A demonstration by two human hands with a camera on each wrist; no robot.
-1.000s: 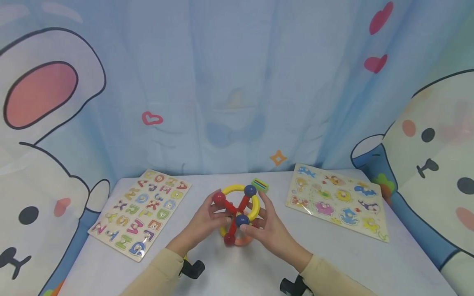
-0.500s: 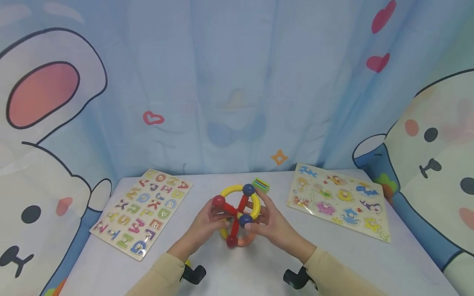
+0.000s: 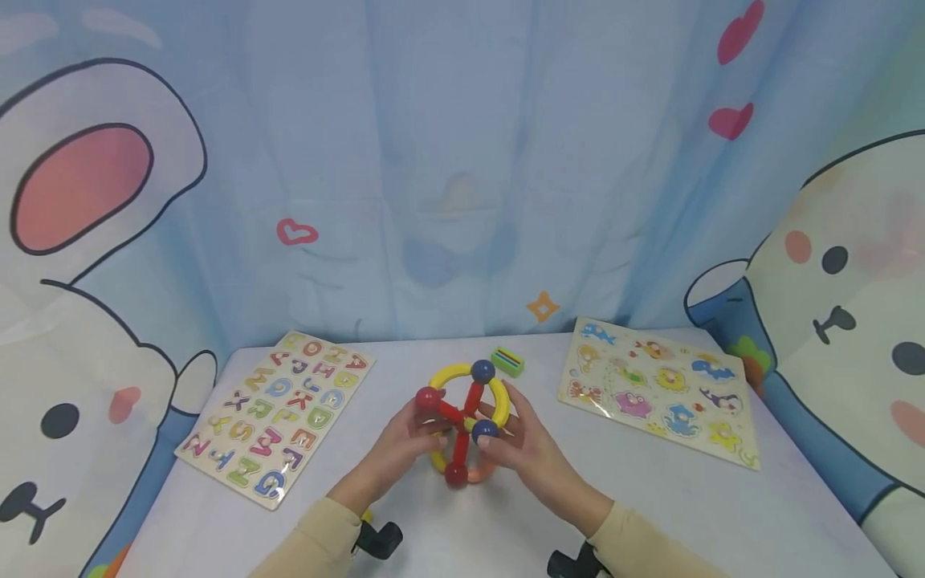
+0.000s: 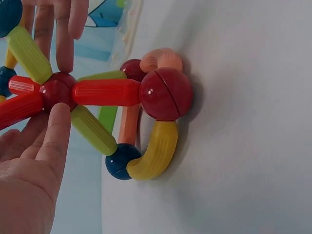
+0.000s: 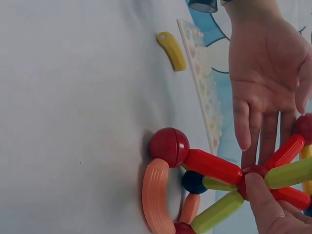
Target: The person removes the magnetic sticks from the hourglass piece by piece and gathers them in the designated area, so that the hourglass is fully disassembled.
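- Holding the ball-and-rod wheel [image 3: 461, 441] between left hand [image 3: 400, 445] and right hand [image 3: 532, 453], clasping it from opposite sides, probably balancing the jointed frame.
- Pressing a left fingertip [image 4: 60, 117] to a red ball [image 4: 56, 88], seemingly steadying that joint.
- Touching or nearly touching the table [image 3: 650, 498] with the wheel's lower side, perhaps sharing its weight.

Letter board [image 3: 278, 419] at left on white tabletop [image 3: 672, 506], animal-picture board [image 3: 654, 393] at right, green striped block [image 3: 507, 361] between, cartoon-printed blue curtain [image 3: 462, 136] behind
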